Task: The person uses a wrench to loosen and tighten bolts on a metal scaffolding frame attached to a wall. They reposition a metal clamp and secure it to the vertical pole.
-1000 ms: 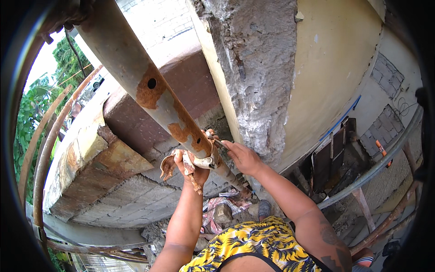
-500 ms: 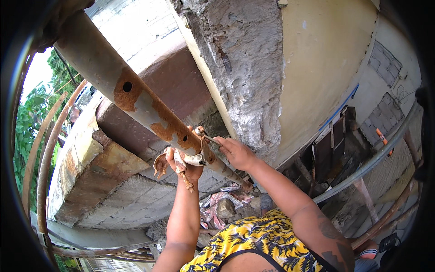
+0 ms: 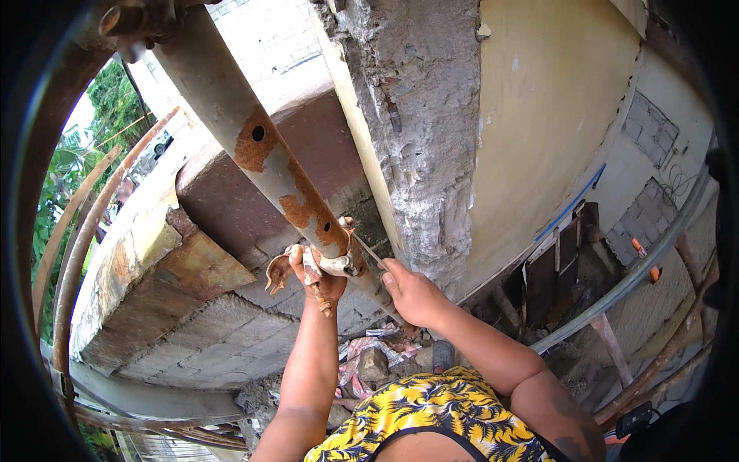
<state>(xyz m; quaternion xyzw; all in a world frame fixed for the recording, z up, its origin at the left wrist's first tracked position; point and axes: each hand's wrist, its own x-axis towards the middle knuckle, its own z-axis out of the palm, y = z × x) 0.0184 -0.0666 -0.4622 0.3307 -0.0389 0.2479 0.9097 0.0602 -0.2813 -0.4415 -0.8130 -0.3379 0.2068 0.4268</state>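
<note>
"Where is the rusty, pale-smeared metal clamp [image 3: 337, 266]?"
"Against the grey, rust-patched steel pipe [image 3: 237, 127]; the left hand [image 3: 329, 288] is closed on the clamp."
"And the right hand [image 3: 412, 294]?"
"Clenched around a thin grey metal rod [image 3: 370, 252]."

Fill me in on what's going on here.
A person is working with both hands at a slanting, rusted metal pole. The left hand grips a rusty clamp at the pole, with a curved piece of it sticking out to the left. The right hand holds a thin metal tool that reaches toward the clamp; whether it is seated on anything is too small to tell. A rough concrete column stands beyond.
</note>
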